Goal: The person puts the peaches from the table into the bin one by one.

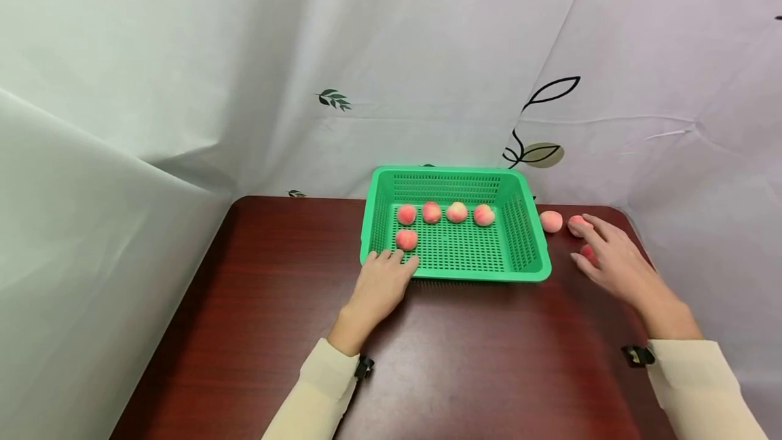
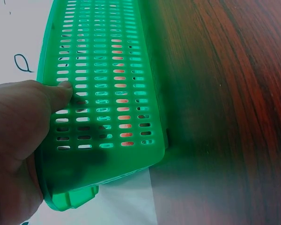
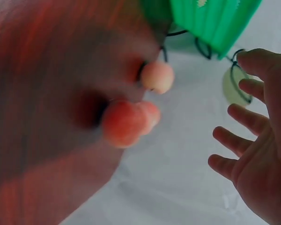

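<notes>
A green plastic basket [image 1: 452,276] stands at the back of the table with several peaches [image 1: 457,212] inside, most in a row and one [image 1: 406,240] nearer the front left. My left hand [image 1: 381,284] grips the basket's front rim near its left corner; in the left wrist view the thumb [image 2: 61,96] lies against the slotted outer wall. To the right of the basket, three peaches sit on the table: a pale one [image 1: 551,221], a second [image 1: 579,225] and a redder one [image 1: 590,254]. Above the latter two, my right hand [image 1: 617,263] hovers with fingers spread, holding nothing.
The dark red wooden table [image 1: 476,358] reaches toward me and to both sides. A pale cloth with leaf prints [image 1: 427,53] hangs right behind the table and along its sides. The right-hand peaches lie close to the table's back right corner.
</notes>
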### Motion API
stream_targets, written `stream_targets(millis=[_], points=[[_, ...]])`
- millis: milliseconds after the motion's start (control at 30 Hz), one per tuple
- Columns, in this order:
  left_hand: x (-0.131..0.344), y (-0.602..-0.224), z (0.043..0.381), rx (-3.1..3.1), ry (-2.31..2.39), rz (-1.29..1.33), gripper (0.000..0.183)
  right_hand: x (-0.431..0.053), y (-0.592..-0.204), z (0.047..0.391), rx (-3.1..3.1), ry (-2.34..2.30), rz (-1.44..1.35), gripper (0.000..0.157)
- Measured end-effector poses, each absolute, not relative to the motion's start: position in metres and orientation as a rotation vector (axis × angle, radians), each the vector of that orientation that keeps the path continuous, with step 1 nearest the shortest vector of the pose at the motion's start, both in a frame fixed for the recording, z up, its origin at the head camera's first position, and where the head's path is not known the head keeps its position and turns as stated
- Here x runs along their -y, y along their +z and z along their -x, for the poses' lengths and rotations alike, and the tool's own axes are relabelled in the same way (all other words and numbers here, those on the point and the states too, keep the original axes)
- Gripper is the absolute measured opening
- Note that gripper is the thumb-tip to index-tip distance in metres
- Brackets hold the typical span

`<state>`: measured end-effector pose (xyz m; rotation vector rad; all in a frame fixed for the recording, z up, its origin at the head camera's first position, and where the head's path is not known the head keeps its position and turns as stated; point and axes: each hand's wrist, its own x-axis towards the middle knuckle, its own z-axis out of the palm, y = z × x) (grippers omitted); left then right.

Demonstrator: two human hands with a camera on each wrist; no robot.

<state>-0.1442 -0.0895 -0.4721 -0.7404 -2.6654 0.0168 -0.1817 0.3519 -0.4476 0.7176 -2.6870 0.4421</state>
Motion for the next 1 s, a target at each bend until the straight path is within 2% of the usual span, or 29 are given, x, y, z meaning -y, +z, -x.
stream_targets(millis=[400,700,1000], points=[[0.09,-0.472,0.144,2.664,0.024,0.746,0.011,-0.373,-0.471,0.187,2.92,0.424,-0.538,0.057],[0.089,-0.474,0.145,2.655,0.016,0.745,0.012,-0.381,-0.48,0.197,3.097,0.415,-0.456,0.058],[0.09,-0.474,0.145,2.645,0.021,0.754,0.012,-0.383,-0.484,0.204,3.193,0.394,-0.461,0.053]])
